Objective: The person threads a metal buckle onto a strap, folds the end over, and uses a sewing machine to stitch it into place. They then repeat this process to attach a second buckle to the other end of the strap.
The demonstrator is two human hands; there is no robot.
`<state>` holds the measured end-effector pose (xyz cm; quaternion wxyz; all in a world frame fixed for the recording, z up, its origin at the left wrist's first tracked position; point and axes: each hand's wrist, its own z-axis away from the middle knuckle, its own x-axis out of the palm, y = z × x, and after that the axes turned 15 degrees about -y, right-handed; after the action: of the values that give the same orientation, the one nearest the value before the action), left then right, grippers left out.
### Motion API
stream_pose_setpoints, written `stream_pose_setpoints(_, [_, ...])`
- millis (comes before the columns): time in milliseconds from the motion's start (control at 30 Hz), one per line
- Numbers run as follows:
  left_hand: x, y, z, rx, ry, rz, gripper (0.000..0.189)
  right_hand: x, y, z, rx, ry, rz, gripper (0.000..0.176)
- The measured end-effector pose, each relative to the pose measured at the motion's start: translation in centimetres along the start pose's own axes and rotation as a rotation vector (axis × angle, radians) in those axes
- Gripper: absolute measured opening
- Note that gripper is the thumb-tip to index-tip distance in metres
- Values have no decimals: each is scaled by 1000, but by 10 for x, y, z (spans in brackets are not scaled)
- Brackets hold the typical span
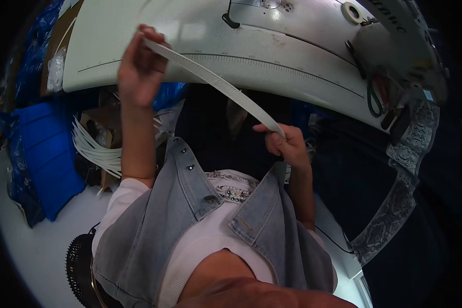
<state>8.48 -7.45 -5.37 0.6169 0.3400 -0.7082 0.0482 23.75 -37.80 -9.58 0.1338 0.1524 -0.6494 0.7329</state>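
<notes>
A long, narrow white strap (215, 82) with stitching along it runs slantwise between my two hands. My left hand (142, 72) is raised over the front of the sewing table (113, 46) and pinches the strap near its upper end. Lower and nearer my body, my right hand (287, 145) is closed around the other end, thumb and fingers on it. Between the hands the strap bows slightly and hangs above the table's front edge and the dark gap below.
A sewing machine (395, 46) stands at the right, with a tape roll (352, 13) and scissors (376, 97) nearby. Patterned trim (387, 215) hangs at the right. White strips (95, 151) fill a box at left, near a blue padded item (49, 154).
</notes>
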Motion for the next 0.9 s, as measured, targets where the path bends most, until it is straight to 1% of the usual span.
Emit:
stream_pose_setpoints(33, [4,22,-9,79,-29,131,16,-2,-1,5,-7,6,6,23])
stream_pose_setpoints(67, [3,45,-16,158,-56,259,14,-5,-1,8,-104,162,-47,23])
stream_pose_setpoints(100, [-8,71,-16,179,-82,270,13,-8,-1,10,-204,308,-104,24])
stream_pose_setpoints(133, [-9,89,-18,205,-110,273,12,-13,0,12,-219,292,-103,24])
stream_pose_setpoints(167, [-12,100,-15,333,43,135,12,-18,0,18,-223,339,-33,22])
stream_pose_setpoints(200, [-27,116,-9,365,44,6,15,-22,1,21,-228,385,36,19])
stream_pose_setpoints(233, [-46,129,-1,400,47,-122,19,-24,0,23,-245,361,36,19])
stream_pose_setpoints(300, [-56,133,12,452,157,-224,27,-27,-1,28,-230,391,314,15])
stream_pose_setpoints(333, [-55,131,18,468,210,-294,29,-32,6,38,-259,369,318,15])
stream_pose_setpoints(367, [-48,118,20,500,325,-443,28,-42,19,48,-350,451,147,15])
stream_pose_setpoints(400, [-34,102,21,480,345,-490,27,-51,26,45,-437,522,-32,16])
stream_pose_setpoints(433, [-25,86,21,453,372,-530,26,-56,25,33,-463,498,-26,16])
stream_pose_setpoints(500, [-27,55,23,252,58,-337,23,-55,22,21,-813,456,-539,15])
stream_pose_setpoints(533, [-8,30,19,152,113,-424,21,-45,12,7,-743,538,-480,15])
stream_pose_setpoints(567, [15,4,15,42,170,-500,20,-22,-12,-13,-668,601,-380,15])
stream_pose_setpoints(600, [27,-18,15,-45,123,-483,20,-3,-29,-32,-590,671,-279,15])
stream_pose_setpoints(633, [34,-36,16,-135,72,-462,20,-2,-24,-38,-566,469,-255,17])
stream_pose_setpoints(667, [36,-49,20,-213,0,-428,25,-1,-20,-40,-537,267,-235,19])
stream_pose_setpoints(700, [43,-62,23,-234,-4,-401,25,4,-22,-45,-464,182,-293,20])
stream_pose_setpoints(733, [55,-73,26,-303,7,-409,29,13,-27,-48,-391,94,-357,22])
stream_pose_setpoints(767, [60,-81,28,-369,19,-422,33,27,-34,-51,-385,117,-356,22])
stream_pose_setpoints(800, [56,-85,33,-409,-67,-476,40,42,-44,-57,-385,163,-363,24])
stream_pose_setpoints(833, [56,-88,35,-416,-63,-464,40,51,-48,-61,-385,204,-371,28])
stream_pose_setpoints(900, [63,-95,38,-308,-89,-538,43,55,-48,-64,-433,264,-247,43])
